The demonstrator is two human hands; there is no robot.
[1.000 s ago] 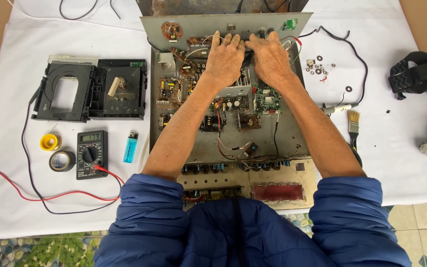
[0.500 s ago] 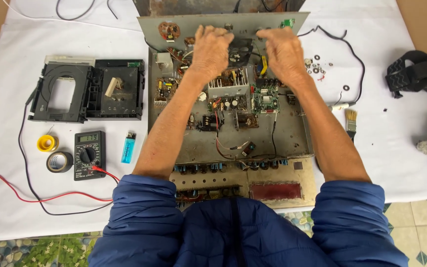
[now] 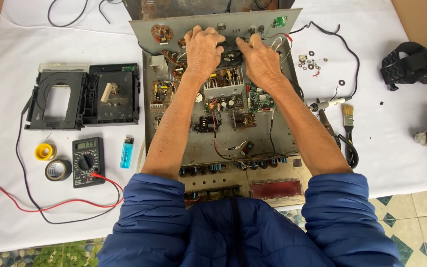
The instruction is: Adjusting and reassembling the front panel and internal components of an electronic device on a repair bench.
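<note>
Left hand (image 3: pixel 203 49): palm down, knuckles up, fingers curled and bunched at the tips, thumb tucked toward the right hand. Right hand (image 3: pixel 259 60): palm down, fingers bent, tips turned inward toward the left hand; the two nearly meet. Both forearms: bare, extended straight away from the body, converging toward the far edge. Sleeves: blue, padded, pushed up to the elbows. Grip of either hand cannot be told.

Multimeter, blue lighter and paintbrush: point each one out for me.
multimeter (image 3: pixel 88 161), head view, on its round dial.
blue lighter (image 3: pixel 126 154), head view, middle of its blue body.
paintbrush (image 3: pixel 347 112), head view, on its bristles, right of the open metal chassis (image 3: pixel 282 143).
</note>
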